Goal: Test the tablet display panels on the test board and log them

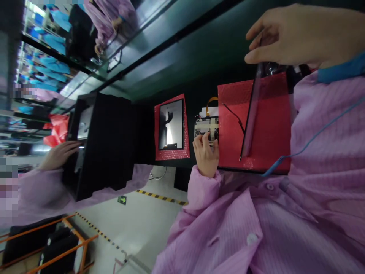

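My right hand [296,36], with a blue band at its wrist, pinches the top end of a thin flat panel [250,114]. The panel stands tilted nearly edge-on over a red padded sheet [270,133], and a thin dark cable [235,116] runs out beside it. Below and to the left, my left hand [207,156] has its fingers curled onto the near end of a taped electronic assembly [205,125]. An orange ribbon cable [210,103] arches from that assembly's far side. The fingertips are partly hidden.
Left of my left hand, a display panel [174,121] lies on red bubble wrap [171,154]. Farther left, another person's hand [61,154] holds a black box [111,133]. A co-worker in pink [114,19] sits across the bench. Orange-framed racking [82,243] stands on the floor.
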Demonstrator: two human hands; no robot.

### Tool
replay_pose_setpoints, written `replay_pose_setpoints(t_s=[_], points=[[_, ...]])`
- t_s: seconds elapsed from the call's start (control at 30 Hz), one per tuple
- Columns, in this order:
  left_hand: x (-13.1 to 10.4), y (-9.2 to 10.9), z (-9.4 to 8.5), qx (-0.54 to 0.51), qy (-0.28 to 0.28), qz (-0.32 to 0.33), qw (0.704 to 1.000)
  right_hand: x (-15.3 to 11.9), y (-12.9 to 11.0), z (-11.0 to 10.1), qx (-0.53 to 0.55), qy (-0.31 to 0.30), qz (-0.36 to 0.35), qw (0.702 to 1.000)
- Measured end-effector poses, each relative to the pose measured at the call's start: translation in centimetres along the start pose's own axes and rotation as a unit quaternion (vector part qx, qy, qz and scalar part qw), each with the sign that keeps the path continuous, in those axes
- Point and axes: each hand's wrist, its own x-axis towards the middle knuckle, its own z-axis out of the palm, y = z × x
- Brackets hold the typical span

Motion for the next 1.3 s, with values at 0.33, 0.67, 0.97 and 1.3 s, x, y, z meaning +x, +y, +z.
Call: replay_pose_setpoints(t_s=[0.33, 0.67, 0.97, 1.3], points=[[-1.9, -1.3, 1.3, 0.036, -0.027, 0.072, 0.996, -0.2, -0.6, -0.2, -0.082, -0.015, 0.007, 0.997], [-2.3, -1.0, 1.5, 0.032, 0.012, 0.052, 0.998, 0.9, 1.5, 0.1, -0.073, 0.006, -0.017, 0.997], [-2.1, -0.8, 1.3, 0.043, -0.017, 0.057, 0.997, 1.6, 2.9, 0.1, -0.069, 0.013, -0.024, 0.997], [-2.2, -1.0, 1.3, 0.041, -0.047, 0.070, 0.996, -1.2, -0.9, 0.1, -0.067, 0.030, 0.047, 0.996]])
